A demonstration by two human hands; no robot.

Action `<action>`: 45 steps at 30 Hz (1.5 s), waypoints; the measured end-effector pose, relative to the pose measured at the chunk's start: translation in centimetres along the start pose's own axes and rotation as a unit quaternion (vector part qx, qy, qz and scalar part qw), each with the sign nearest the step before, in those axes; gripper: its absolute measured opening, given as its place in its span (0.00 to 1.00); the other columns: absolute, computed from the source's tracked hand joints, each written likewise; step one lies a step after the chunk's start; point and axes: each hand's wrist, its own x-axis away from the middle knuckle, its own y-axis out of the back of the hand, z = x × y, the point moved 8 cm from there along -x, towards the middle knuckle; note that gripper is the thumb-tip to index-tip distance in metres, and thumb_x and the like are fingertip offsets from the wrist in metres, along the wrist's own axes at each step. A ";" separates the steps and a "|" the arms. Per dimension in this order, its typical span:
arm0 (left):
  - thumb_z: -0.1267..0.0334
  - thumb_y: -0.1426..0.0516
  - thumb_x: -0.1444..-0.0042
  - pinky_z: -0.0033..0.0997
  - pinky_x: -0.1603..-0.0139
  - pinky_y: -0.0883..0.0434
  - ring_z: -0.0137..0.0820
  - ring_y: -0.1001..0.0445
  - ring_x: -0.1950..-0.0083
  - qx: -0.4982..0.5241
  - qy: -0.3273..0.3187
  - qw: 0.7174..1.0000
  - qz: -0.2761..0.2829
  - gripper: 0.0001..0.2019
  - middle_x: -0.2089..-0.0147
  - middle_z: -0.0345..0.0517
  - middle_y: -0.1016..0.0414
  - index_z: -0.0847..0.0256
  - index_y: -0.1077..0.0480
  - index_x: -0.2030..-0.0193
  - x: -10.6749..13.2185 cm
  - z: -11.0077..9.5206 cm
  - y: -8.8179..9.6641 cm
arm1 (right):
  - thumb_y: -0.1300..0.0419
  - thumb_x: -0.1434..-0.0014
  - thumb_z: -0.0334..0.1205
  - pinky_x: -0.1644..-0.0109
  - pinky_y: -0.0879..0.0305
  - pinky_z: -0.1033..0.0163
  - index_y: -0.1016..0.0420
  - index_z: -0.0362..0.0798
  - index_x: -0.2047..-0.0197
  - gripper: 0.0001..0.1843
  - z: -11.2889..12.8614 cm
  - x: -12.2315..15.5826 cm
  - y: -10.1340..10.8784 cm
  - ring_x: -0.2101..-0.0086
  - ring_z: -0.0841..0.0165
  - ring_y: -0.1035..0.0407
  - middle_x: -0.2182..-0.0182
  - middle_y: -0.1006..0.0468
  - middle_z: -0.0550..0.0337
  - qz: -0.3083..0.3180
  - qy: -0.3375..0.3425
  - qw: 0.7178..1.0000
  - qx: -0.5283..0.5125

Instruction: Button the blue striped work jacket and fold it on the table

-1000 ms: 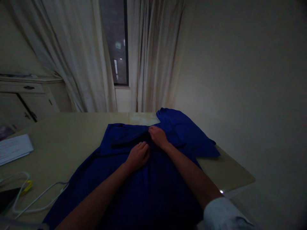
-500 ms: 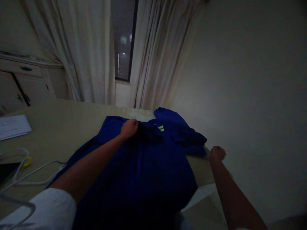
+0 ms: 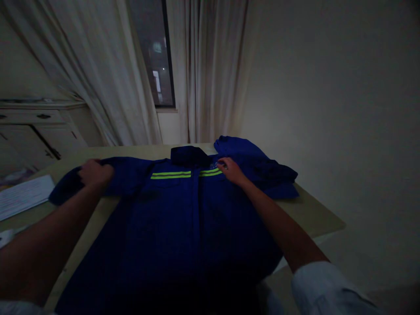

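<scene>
A dark blue work jacket [image 3: 164,227] lies front up across the table, its collar standing at the far end and yellow-green reflective stripes over the chest. My left hand [image 3: 96,173] is closed on the jacket's sleeve at the left, which is stretched outward. Over the chest on the right, near the stripe and some small lettering, is my right hand [image 3: 230,169]. Its fingers are loosely curved and apart, with no cloth visibly gripped. The jacket's lower part fades into shadow.
Another folded blue garment [image 3: 244,146] lies at the far right of the table [image 3: 323,216], partly under the jacket's other sleeve. Printed papers [image 3: 26,196] rest on the left. A wall [image 3: 344,131] borders the right side; curtains [image 3: 216,78] and a cabinet [image 3: 70,124] stand behind.
The collar and striped chest now lie spread into view. My left hand has moved left from the collar area to the sleeve; my right hand has come in from the far right to the chest.
</scene>
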 end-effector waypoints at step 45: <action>0.53 0.56 0.29 0.50 0.25 0.47 0.41 0.42 0.24 -0.028 -0.298 0.933 0.198 0.26 0.24 0.45 0.38 0.54 0.35 0.29 -3.2 -18.4 -27.2 | 0.38 0.43 0.28 0.57 0.39 0.64 0.38 0.51 0.55 0.16 7.1 -1.6 -11.9 0.63 0.66 0.30 0.63 0.26 0.62 0.253 0.095 0.960 -0.073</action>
